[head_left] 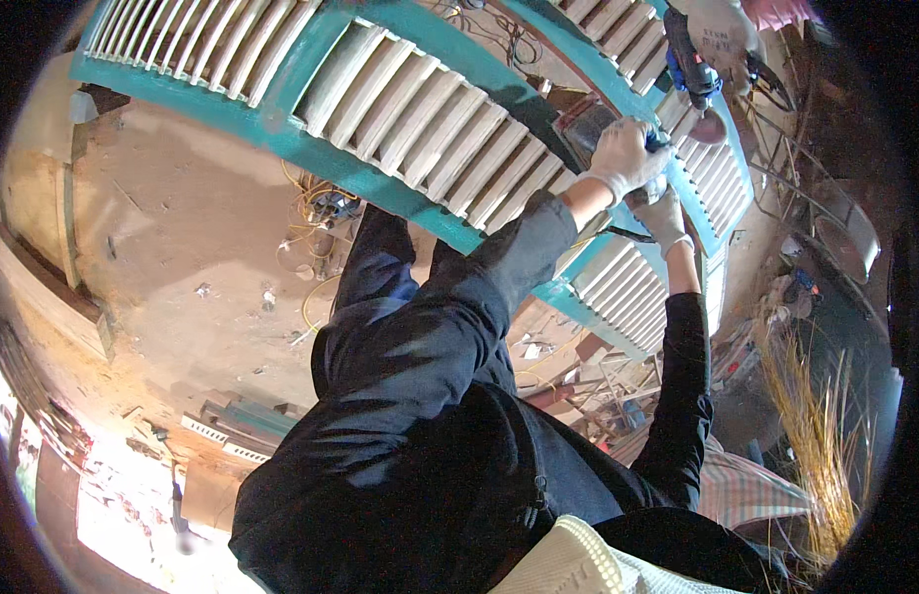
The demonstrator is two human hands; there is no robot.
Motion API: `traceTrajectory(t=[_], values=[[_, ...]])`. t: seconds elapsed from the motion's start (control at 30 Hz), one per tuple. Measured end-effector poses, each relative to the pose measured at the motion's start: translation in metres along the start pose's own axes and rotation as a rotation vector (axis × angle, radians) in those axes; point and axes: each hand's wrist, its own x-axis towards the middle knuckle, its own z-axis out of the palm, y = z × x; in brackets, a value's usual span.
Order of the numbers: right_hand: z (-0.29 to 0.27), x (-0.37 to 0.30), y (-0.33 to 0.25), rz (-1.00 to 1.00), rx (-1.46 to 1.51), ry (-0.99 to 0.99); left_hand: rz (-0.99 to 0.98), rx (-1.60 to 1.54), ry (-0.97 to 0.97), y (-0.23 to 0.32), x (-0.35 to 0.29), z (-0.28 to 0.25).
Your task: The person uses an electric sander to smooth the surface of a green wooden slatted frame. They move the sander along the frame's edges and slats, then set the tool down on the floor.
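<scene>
My left hand (623,158), in a white work glove, is closed around the top of a blue and dark hand-held power tool (657,144). My right hand (662,218), gloved too, grips the same tool just below and to the right. Most of its body is hidden by the gloves, so its exact kind does not show. A dark strap or cable (628,235) runs beside the right hand. Both hands are over a teal-framed louvered shutter (380,188) with pale bare-wood slats. A flat brownish square piece (586,129) lies right by my left hand.
At the upper right, another person's gloved hand (726,40) holds a black and blue angle grinder (692,74) with a round disc, close to my hands. Tangled cords (326,203) lie on the dusty floor. Wooden planks (53,287) stand left; a straw broom (821,426) is right.
</scene>
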Motion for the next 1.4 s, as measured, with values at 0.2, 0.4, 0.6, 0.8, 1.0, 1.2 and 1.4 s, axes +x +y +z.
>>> traceTrajectory(t=[0.2, 0.4, 0.6, 0.8, 1.0, 1.2, 1.4], values=[[0.02, 0.045, 0.018, -0.223, -0.316, -0.109, 0.041, -0.015, 0.172, 0.008, 0.011, -0.05], [0.007, 0.049, -0.171, -0.23, -0.022, -0.079, -0.02, -0.135, 0.013, 0.012, 0.057, -0.155], [0.025, 0.08, -0.18, -0.252, -0.063, -0.017, -0.129, -0.317, 0.023, 0.015, 0.084, -0.183], [-0.005, 0.043, -0.115, -0.166, -0.192, -0.173, -0.188, -0.462, -0.062, 0.003, 0.043, -0.103], [-0.022, -0.003, -0.005, -0.084, -0.059, -0.225, 0.032, -0.128, 0.052, 0.009, -0.025, -0.006], [-0.036, -0.053, 0.109, -0.086, -0.042, -0.151, 0.009, -0.199, 0.04, -0.005, -0.083, 0.105], [-0.048, -0.071, 0.103, 0.01, -0.157, -0.131, 0.044, -0.027, 0.032, -0.018, -0.103, 0.128]])
